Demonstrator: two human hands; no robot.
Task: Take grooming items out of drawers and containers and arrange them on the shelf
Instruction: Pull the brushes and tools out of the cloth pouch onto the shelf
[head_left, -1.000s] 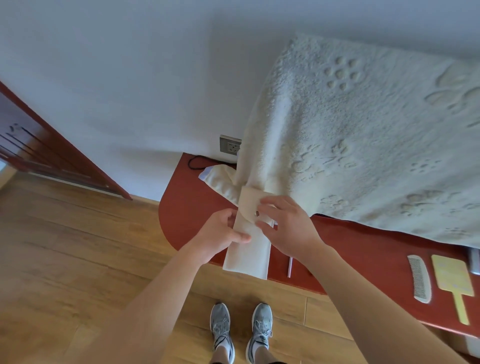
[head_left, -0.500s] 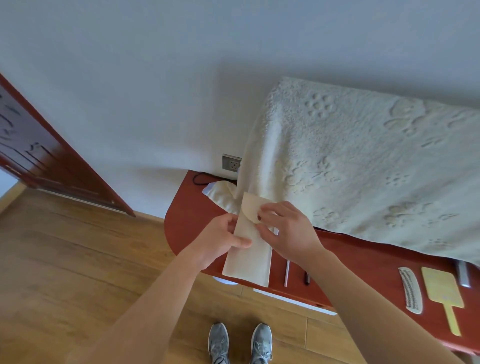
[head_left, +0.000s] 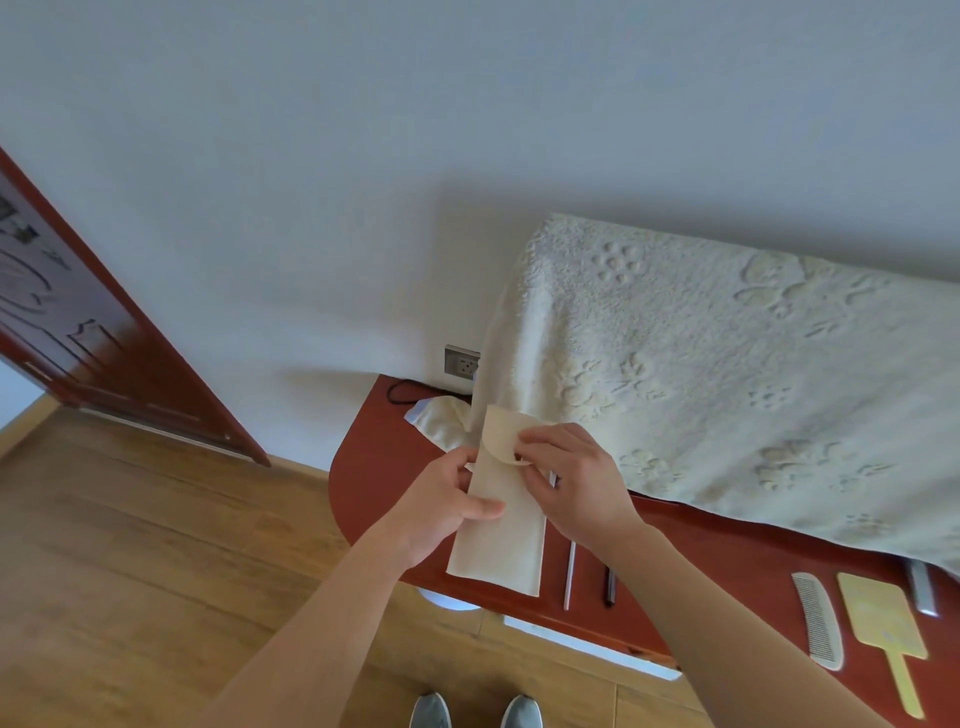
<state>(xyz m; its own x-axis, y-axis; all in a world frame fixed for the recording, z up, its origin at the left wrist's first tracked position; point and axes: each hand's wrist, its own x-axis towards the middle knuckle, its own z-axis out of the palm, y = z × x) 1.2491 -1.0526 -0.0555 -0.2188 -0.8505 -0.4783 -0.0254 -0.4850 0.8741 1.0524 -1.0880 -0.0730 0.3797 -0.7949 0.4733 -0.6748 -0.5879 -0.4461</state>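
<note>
I hold a long cream pouch (head_left: 501, 540) with a rounded flap over the left end of the red-brown shelf (head_left: 379, 467). My left hand (head_left: 441, 504) grips the pouch's left edge with the thumb across its front. My right hand (head_left: 571, 483) pinches the flap at the pouch's top. On the shelf lie a thin silver tool (head_left: 570, 574) and a short dark tool (head_left: 609, 587) just right of the pouch. Farther right lie a white comb (head_left: 818, 618), a yellow hand mirror (head_left: 883, 631) and a silver item (head_left: 922, 590), partly under the blanket.
A cream fleece blanket (head_left: 727, 374) covers something bulky at the back of the shelf. A wall socket (head_left: 461, 362) and a black cable (head_left: 410, 389) sit at the shelf's left rear. A dark red door (head_left: 78, 332) stands left. My shoes (head_left: 475, 712) are on the wooden floor.
The camera has tilted up and back, so the shelf and hands appear lower. My right hand has lifted the pouch's flap further; both hands keep hold of the pouch.
</note>
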